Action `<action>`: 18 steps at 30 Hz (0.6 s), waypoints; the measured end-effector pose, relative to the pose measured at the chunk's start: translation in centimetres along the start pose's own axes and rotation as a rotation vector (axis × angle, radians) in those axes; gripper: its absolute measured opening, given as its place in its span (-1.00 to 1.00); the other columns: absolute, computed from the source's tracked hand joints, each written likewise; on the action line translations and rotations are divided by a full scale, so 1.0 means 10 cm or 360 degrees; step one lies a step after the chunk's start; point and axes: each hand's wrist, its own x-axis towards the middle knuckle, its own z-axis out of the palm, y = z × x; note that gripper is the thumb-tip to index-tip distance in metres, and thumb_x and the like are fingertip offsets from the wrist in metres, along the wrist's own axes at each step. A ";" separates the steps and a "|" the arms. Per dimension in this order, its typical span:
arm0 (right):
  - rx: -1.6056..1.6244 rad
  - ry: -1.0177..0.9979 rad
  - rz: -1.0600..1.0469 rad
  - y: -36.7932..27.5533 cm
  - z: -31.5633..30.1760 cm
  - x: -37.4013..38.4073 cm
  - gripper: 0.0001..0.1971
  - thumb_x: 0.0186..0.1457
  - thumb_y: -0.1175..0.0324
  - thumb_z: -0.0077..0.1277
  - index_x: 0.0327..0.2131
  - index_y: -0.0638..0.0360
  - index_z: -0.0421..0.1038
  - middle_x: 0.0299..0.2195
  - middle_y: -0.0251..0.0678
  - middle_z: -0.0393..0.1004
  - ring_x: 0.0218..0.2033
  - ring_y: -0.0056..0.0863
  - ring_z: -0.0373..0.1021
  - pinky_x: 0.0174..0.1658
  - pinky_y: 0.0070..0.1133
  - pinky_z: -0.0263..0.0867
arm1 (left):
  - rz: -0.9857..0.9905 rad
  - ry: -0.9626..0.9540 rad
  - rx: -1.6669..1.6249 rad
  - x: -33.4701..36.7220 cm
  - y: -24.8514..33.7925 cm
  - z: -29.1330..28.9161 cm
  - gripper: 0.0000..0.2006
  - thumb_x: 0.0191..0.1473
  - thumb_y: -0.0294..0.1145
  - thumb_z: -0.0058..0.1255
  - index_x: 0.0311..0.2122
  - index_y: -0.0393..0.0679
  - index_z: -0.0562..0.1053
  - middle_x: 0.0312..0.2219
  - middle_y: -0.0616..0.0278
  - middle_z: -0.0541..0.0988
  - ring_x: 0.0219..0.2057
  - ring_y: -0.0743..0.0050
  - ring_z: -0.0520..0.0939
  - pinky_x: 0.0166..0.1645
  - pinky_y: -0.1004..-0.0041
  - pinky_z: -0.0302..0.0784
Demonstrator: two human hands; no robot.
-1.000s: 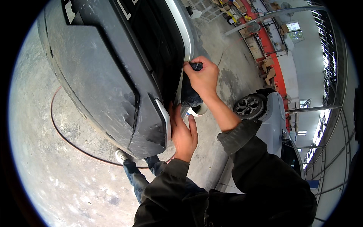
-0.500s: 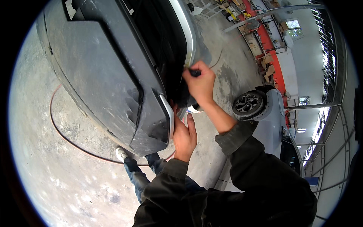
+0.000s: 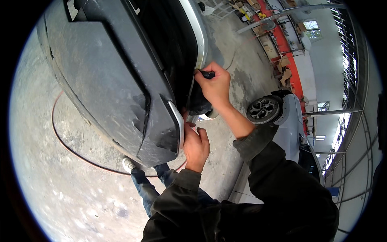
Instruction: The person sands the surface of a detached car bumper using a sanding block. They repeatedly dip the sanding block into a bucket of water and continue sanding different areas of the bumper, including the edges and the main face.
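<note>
A large grey car bumper [image 3: 100, 68], scuffed and dusty, spans the left and upper middle of the head view. My left hand [image 3: 196, 148] is at its lower right corner, beside the pale trim strip [image 3: 176, 117]. Its fingers curl against the bumper's edge and are partly hidden; the thumb is bent. Higher up, my right hand [image 3: 217, 85] pinches the top of a dark, flexible black piece [image 3: 199, 101], which hangs down beside the bumper's dark opening [image 3: 173, 52]. Whether the piece is cloth, plastic or rubber does not show.
A thin reddish hose [image 3: 76, 155] curves over the concrete floor [image 3: 80, 193] around my legs. To the right stands a silver car [image 3: 288, 133] with its wheel [image 3: 264, 109] exposed. Cluttered shelves [image 3: 278, 52] line the far wall. Behind the black piece is a white round container [image 3: 207, 117].
The black piece is more spread out and shows more below my right hand, which has shifted slightly. My left thumb has bent in from being stretched upward.
</note>
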 end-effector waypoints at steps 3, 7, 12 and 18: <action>-0.0091 -0.0184 0.0028 0.01 -0.05 -0.20 -0.80 -0.08 0.49 0.26 -0.57 0.26 0.39 -0.66 -0.41 0.41 -0.55 -0.72 0.28 -0.44 -0.60 0.26 | -0.0078 -0.0032 -0.0019 0.02 0.01 -0.03 -0.28 -0.02 -0.69 -0.17 0.32 -0.33 0.06 0.23 -0.06 0.27 -0.25 0.30 0.48 -0.03 0.35 0.45; 0.0006 -0.0044 -0.0049 -0.01 -0.05 0.03 -0.81 -0.09 0.45 0.27 -0.54 0.29 0.43 -0.67 -0.26 0.45 -0.60 -0.62 0.34 -0.46 -0.57 0.30 | -0.0060 -0.0010 -0.0047 0.02 0.02 -0.02 -0.28 -0.01 -0.70 -0.17 0.33 -0.32 0.05 0.22 -0.04 0.28 -0.29 0.31 0.49 -0.06 0.36 0.46; -0.0195 -0.0161 -0.0080 0.01 -0.06 -0.16 -0.81 -0.06 0.46 0.27 -0.54 0.29 0.43 -0.66 -0.31 0.48 -0.58 -0.70 0.32 -0.47 -0.59 0.27 | 0.0058 -0.0038 -0.0045 0.03 -0.04 -0.04 -0.23 -0.02 -0.70 -0.14 0.35 -0.42 -0.03 0.32 -0.08 0.16 -0.32 0.30 0.42 -0.09 0.34 0.44; -0.0031 -0.0034 -0.0101 0.03 -0.03 -0.18 -0.81 -0.08 0.45 0.27 -0.54 0.29 0.43 -0.67 -0.30 0.47 -0.58 -0.69 0.33 -0.47 -0.59 0.28 | -0.0095 -0.0077 -0.0101 0.05 0.02 -0.04 -0.27 -0.02 -0.68 -0.12 0.32 -0.41 0.03 0.35 -0.02 0.14 -0.31 0.31 0.43 -0.07 0.33 0.45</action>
